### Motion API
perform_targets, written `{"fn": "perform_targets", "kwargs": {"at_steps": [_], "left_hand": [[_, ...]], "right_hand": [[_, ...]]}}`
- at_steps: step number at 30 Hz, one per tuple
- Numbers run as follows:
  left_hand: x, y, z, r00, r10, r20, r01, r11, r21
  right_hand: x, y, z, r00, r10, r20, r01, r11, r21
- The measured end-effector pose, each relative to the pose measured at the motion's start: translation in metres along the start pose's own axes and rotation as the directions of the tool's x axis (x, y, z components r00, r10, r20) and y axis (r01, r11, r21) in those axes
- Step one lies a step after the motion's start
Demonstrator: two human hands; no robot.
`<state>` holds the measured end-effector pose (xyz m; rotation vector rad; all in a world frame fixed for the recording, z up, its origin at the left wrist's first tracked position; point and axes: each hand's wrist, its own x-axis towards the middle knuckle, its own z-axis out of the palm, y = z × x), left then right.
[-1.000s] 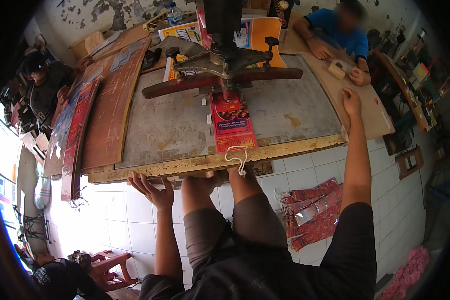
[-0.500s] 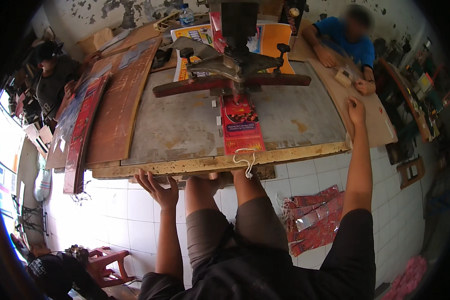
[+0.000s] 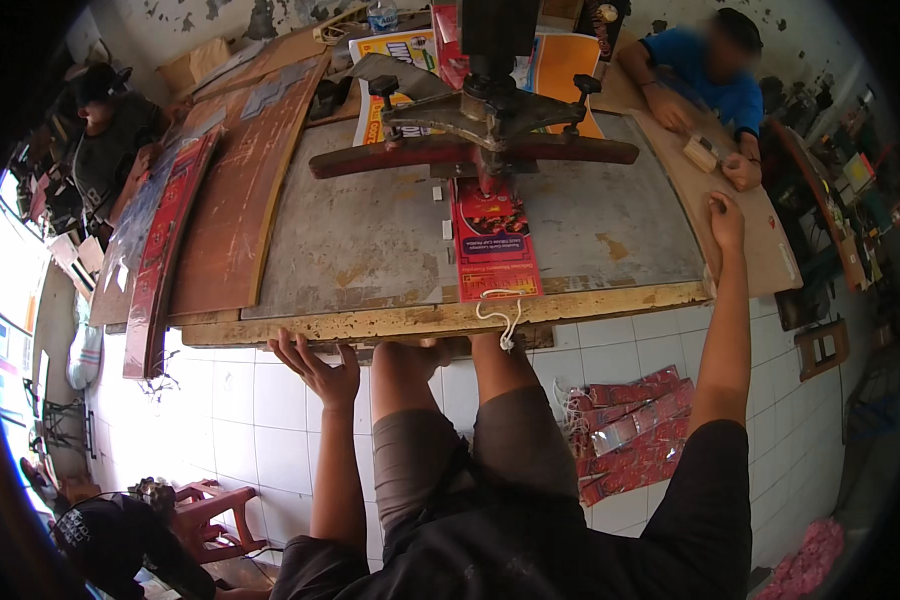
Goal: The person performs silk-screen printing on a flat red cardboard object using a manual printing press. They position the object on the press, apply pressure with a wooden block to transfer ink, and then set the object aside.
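My left hand [image 3: 320, 372] is at the table's front wooden edge [image 3: 370, 327], fingers spread and fingertips against it. My right hand [image 3: 729, 224] rests by the table's right side, fingers curled in; whatever they hold, if anything, is hidden. Between my hands, a red printed plastic bag [image 3: 496, 243] lies flat on the grey metal plate [image 3: 360, 235]. Its white cord [image 3: 510, 318] hangs over the front edge. Above the bag's far end stands a dark press with a long red crossbar [image 3: 400, 157] and two knobs; the bag's far end is hidden under it.
Several red bags [image 3: 630, 430] lie on the tiled floor at right. A long stack of red bags [image 3: 172, 260] lies on the brown board [image 3: 235, 200] at left. A co-worker in a blue shirt [image 3: 690, 75] handles a small block [image 3: 702, 153]; another person [image 3: 110, 140] sits at far left.
The whole view has shifted slightly. My hands stay at about the same places, and the bag lies as before on the plate. The co-worker's hands have moved a little around the block.
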<state>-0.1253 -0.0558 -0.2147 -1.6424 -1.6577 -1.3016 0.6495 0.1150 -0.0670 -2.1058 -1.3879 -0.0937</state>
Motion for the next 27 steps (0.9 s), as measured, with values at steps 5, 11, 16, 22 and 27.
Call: {"fn": "perform_targets", "kwargs": {"at_steps": [5,11,16,22,27], "left_hand": [[-0.001,-0.002,0.003,1.000,0.010,-0.019,-0.010,1.000,0.007],[-0.002,-0.003,0.005,1.000,0.003,-0.014,-0.003,1.000,0.007],[-0.005,-0.006,0.005,1.000,0.006,-0.007,-0.007,1.000,-0.005],[-0.006,-0.008,0.003,0.999,0.032,0.021,-0.033,0.999,0.027],[-0.009,-0.015,-0.003,0.999,0.014,0.043,-0.013,1.000,-0.015]], "right_hand": [[-0.003,-0.007,-0.001,1.000,-0.006,-0.022,0.006,1.000,-0.007],[0.002,0.004,0.001,0.999,-0.031,-0.028,0.030,0.999,-0.014],[0.004,0.011,0.002,0.999,-0.031,-0.028,0.031,0.999,0.006],[-0.022,-0.006,0.001,0.982,-0.152,-0.111,0.162,0.983,0.091],[-0.066,-0.064,0.007,0.968,-0.236,-0.085,0.247,0.956,0.159]]}}
